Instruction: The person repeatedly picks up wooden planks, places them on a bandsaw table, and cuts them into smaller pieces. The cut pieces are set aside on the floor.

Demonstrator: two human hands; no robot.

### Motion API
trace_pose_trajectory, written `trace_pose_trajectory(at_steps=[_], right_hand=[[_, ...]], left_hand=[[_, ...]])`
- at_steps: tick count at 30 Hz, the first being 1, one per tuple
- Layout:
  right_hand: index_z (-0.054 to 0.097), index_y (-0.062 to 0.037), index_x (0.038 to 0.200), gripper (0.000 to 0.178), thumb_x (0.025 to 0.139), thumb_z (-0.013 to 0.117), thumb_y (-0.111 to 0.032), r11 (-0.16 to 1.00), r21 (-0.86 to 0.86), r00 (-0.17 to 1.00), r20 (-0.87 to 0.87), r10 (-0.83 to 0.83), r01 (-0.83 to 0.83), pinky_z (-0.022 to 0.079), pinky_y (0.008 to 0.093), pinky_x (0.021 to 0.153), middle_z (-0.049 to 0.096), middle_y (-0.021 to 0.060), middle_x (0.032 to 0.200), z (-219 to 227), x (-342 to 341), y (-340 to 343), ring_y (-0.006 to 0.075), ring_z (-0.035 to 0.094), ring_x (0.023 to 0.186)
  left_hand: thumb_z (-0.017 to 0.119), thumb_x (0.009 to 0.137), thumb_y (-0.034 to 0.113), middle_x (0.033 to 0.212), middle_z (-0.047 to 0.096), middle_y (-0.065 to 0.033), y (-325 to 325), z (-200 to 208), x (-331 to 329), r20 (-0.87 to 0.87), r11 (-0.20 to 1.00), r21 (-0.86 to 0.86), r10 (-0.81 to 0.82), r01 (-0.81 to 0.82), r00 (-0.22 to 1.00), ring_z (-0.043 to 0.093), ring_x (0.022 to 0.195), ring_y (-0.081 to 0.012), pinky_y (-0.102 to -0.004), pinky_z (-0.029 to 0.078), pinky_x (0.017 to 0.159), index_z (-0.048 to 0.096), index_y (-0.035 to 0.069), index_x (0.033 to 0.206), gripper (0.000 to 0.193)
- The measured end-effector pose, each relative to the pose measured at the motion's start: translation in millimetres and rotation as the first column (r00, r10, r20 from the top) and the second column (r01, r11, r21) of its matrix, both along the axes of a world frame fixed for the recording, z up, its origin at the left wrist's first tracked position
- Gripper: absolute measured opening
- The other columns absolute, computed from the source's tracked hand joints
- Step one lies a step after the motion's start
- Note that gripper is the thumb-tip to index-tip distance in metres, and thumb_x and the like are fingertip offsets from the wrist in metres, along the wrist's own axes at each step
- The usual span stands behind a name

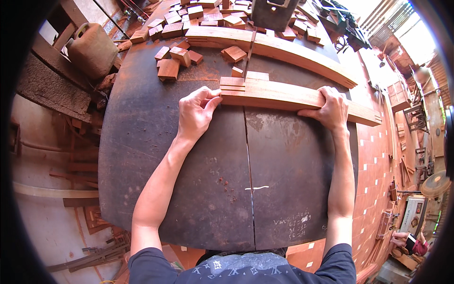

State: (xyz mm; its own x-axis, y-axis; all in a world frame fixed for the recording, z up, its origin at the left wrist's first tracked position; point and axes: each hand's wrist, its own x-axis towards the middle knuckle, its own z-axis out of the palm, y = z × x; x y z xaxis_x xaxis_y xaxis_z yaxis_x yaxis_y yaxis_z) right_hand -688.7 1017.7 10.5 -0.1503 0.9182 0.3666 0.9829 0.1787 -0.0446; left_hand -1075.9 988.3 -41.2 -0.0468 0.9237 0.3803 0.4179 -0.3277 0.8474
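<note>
A long reddish wooden beam [279, 93] lies crosswise on the dark metal saw table [203, 175], with grooves cut into its left end. My left hand [196, 112] is closed at that end, thumb and fingers pinched against the corner. My right hand [331, 110] wraps over the beam toward its right end, thumb on the near side. The narrow bandsaw blade [249, 54] stands upright at the beam's far edge, near the grooved end. Beside the blade a small wood piece [257, 75] lies against the beam's far side.
A second wooden beam [279, 49] lies behind the blade. Several cut wood blocks [169, 68] sit at the far left, and more are heaped at the back. A dusty jerrycan [92, 49] stands left of the table. A person [418, 244] is at the far right.
</note>
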Motion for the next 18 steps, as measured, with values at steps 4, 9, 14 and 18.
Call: trace_pose_trajectory(at_steps=[4,9,14,18], right_hand=[[0.074,-0.0065,0.098,0.090,0.050,0.095,-0.080,1.000,-0.011,1.000,-0.001,0.001,-0.001,0.056,0.0477,0.089,0.075,0.0152,0.099,-2.5,1.2,2.4,0.0358,0.070,0.095],[0.075,-0.0064,0.099,0.092,0.050,0.095,-0.081,1.000,-0.022,1.000,-0.004,-0.012,0.012,0.056,0.0477,0.090,0.075,0.0154,0.100,-3.2,1.5,3.2,0.0352,0.071,0.094],[0.075,-0.0066,0.100,0.092,0.049,0.096,-0.081,0.999,-0.024,1.000,0.004,-0.020,0.020,0.057,0.0478,0.091,0.076,0.0153,0.101,-1.7,0.4,3.1,0.0348,0.071,0.095],[0.076,-0.0071,0.101,0.092,0.049,0.096,-0.080,0.999,-0.019,1.000,0.006,-0.026,0.026,0.058,0.0483,0.091,0.076,0.0154,0.101,-2.3,0.6,3.8,0.0349,0.072,0.096]], left_hand=[[0.081,0.098,0.004,0.097,0.084,-0.0085,0.3,-1.0,-1.0,-0.003,1.000,-0.013,0.004,-0.004,1.000,0.076,0.084,-0.0075,-0.0269,0.058,0.073,0.074,-0.001,0.098,0.009],[0.081,0.098,0.004,0.096,0.083,-0.0074,2.0,-1.1,0.4,0.002,1.000,-0.008,0.011,-0.011,1.000,0.076,0.084,-0.0080,-0.0263,0.058,0.072,0.075,-0.001,0.098,0.008],[0.080,0.099,0.004,0.095,0.083,-0.0068,4.1,-3.8,0.6,0.015,1.000,0.009,0.003,-0.003,1.000,0.076,0.083,-0.0080,-0.0260,0.058,0.072,0.075,-0.001,0.099,0.008],[0.081,0.099,0.004,0.095,0.083,-0.0068,5.9,-5.0,0.7,0.014,1.000,0.020,0.006,-0.006,1.000,0.076,0.083,-0.0081,-0.0262,0.058,0.072,0.075,-0.001,0.099,0.008]])
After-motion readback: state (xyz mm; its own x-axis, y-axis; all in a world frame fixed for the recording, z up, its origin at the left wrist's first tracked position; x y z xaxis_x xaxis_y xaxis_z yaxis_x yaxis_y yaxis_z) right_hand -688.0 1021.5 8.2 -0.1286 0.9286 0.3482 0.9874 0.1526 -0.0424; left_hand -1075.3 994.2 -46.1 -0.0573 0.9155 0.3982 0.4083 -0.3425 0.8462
